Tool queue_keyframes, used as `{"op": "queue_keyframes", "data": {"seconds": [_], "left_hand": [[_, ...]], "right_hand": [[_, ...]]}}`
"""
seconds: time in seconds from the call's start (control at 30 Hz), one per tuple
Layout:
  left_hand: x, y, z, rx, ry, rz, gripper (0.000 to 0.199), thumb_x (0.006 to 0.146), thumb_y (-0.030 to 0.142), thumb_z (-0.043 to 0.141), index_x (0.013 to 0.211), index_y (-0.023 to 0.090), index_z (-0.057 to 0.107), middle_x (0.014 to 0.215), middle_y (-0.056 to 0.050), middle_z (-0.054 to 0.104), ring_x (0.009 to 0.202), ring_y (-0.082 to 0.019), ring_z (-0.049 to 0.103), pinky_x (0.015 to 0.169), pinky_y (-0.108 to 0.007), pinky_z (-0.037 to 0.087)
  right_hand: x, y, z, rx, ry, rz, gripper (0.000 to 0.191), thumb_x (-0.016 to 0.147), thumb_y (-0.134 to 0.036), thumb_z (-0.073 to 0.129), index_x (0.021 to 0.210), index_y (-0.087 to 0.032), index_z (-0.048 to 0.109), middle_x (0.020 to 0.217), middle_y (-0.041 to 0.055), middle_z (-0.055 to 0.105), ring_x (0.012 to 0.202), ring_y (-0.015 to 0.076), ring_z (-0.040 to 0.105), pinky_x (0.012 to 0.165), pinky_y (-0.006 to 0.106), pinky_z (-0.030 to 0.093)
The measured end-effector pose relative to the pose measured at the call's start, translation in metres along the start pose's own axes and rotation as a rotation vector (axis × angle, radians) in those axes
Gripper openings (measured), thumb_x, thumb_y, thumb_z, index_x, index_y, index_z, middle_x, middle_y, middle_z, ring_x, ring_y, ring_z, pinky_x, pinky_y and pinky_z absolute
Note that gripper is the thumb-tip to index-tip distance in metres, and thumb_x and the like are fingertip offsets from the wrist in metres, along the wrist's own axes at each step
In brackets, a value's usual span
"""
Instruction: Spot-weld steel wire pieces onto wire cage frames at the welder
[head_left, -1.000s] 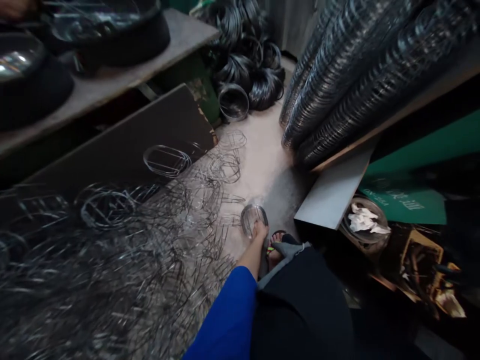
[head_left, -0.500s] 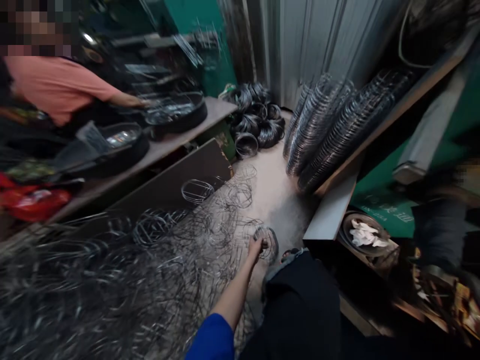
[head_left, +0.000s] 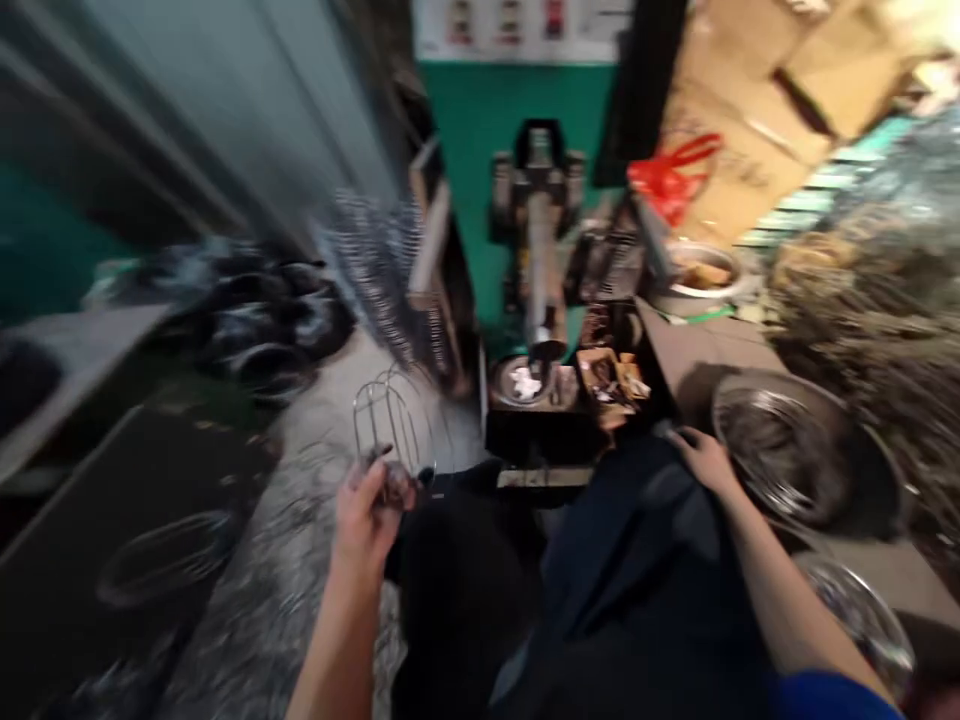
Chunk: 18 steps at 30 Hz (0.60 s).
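My left hand [head_left: 375,497] is closed round the lower end of an oval wire frame [head_left: 388,415] with several thin parallel bars. The frame stands up from the fingers, over the floor left of my knees. On the right, my right hand [head_left: 703,460] lies at the edge of my dark trouser leg [head_left: 637,530]. Its fingertips are blurred against the cloth and a small pale patch, so I cannot tell whether they grip anything. Before me stands a green machine [head_left: 480,200] with a metal arm, above a round dish [head_left: 504,385] holding a crumpled white thing.
Stacked wire rings [head_left: 375,265] lean at the left behind a board. Dark wire coils [head_left: 274,330] lie farther left. To the right are a large round pan [head_left: 862,470] of wire parts, a metal bowl [head_left: 892,625] and a red bag [head_left: 671,185]. Cardboard [head_left: 742,170] stands behind.
My view has swung right, from the wire heap and a co-worker at the bench to the green machine. My left hand has raised the wire frame from low near the floor. My right hand has come into view.
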<state>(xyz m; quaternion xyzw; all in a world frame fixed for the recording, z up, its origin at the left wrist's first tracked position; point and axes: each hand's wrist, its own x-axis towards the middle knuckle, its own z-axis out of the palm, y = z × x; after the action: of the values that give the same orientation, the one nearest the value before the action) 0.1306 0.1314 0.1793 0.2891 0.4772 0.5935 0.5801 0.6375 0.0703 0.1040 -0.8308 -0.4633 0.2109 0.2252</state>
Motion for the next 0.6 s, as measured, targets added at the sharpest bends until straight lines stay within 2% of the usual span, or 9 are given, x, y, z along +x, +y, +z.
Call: {"op": "queue_keyframes", "data": {"seconds": [0.03,0.1,0.17,0.27,0.37,0.5,0.6], "left_hand": [[-0.008,-0.013,0.015,0.026,-0.071,-0.054,0.046,0.064,0.044,0.086,0.093,0.018,0.062,0.061,0.003,0.062,0.049,-0.011,0.056,0.045,-0.021,0.046],[-0.023,-0.046,0.042,0.102,-0.162,-0.197,0.047,0.062,0.047,0.086,0.087,0.017,0.060,0.058,0.003,0.060,0.045,-0.011,0.053,0.040,-0.020,0.043],[-0.031,-0.081,0.066,0.204,-0.187,-0.320,0.050,0.059,0.054,0.086,0.075,0.018,0.055,0.050,0.005,0.054,0.039,-0.009,0.047,0.035,-0.019,0.038],[-0.027,-0.120,0.092,0.325,-0.165,-0.392,0.054,0.057,0.056,0.087,0.071,0.018,0.051,0.047,0.006,0.051,0.036,-0.008,0.044,0.034,-0.019,0.038],[-0.009,-0.137,0.104,0.371,-0.131,-0.398,0.057,0.054,0.055,0.090,0.076,0.018,0.053,0.050,0.006,0.054,0.038,-0.009,0.047,0.037,-0.021,0.041],[0.009,-0.146,0.107,0.428,-0.094,-0.417,0.058,0.054,0.055,0.089,0.081,0.018,0.054,0.053,0.005,0.057,0.040,-0.011,0.050,0.038,-0.022,0.043],[0.013,-0.151,0.106,0.471,-0.088,-0.426,0.055,0.056,0.050,0.089,0.084,0.017,0.055,0.055,0.004,0.058,0.042,-0.011,0.052,0.039,-0.022,0.044]], "right_hand": [[-0.008,0.015,-0.011,0.017,0.005,0.038,0.031,0.095,-0.047,0.060,0.102,-0.019,0.071,0.105,0.0087,0.072,0.101,0.0263,0.067,0.092,0.039,0.053],[-0.013,0.029,-0.021,0.073,-0.014,0.060,0.036,0.091,-0.052,0.055,0.094,-0.020,0.071,0.095,0.0073,0.074,0.095,0.0276,0.069,0.088,0.037,0.052],[-0.008,0.032,-0.022,0.120,-0.032,0.039,0.041,0.088,-0.056,0.051,0.090,-0.020,0.071,0.088,0.0058,0.074,0.088,0.0270,0.069,0.082,0.035,0.052],[0.000,0.029,-0.019,0.139,-0.055,-0.010,0.043,0.086,-0.059,0.051,0.089,-0.021,0.071,0.087,0.0056,0.074,0.086,0.0271,0.069,0.078,0.035,0.050],[0.005,0.023,-0.015,0.139,-0.102,-0.034,0.040,0.087,-0.056,0.053,0.092,-0.022,0.072,0.089,0.0062,0.074,0.089,0.0276,0.069,0.080,0.035,0.050],[0.009,0.020,-0.012,0.121,-0.140,-0.061,0.035,0.089,-0.052,0.054,0.096,-0.023,0.073,0.095,0.0065,0.074,0.093,0.0268,0.069,0.084,0.034,0.051],[0.013,0.041,-0.022,-0.048,-0.005,-0.071,0.036,0.092,-0.047,0.052,0.106,-0.021,0.071,0.107,0.0115,0.071,0.098,0.0282,0.066,0.087,0.036,0.052]]}}
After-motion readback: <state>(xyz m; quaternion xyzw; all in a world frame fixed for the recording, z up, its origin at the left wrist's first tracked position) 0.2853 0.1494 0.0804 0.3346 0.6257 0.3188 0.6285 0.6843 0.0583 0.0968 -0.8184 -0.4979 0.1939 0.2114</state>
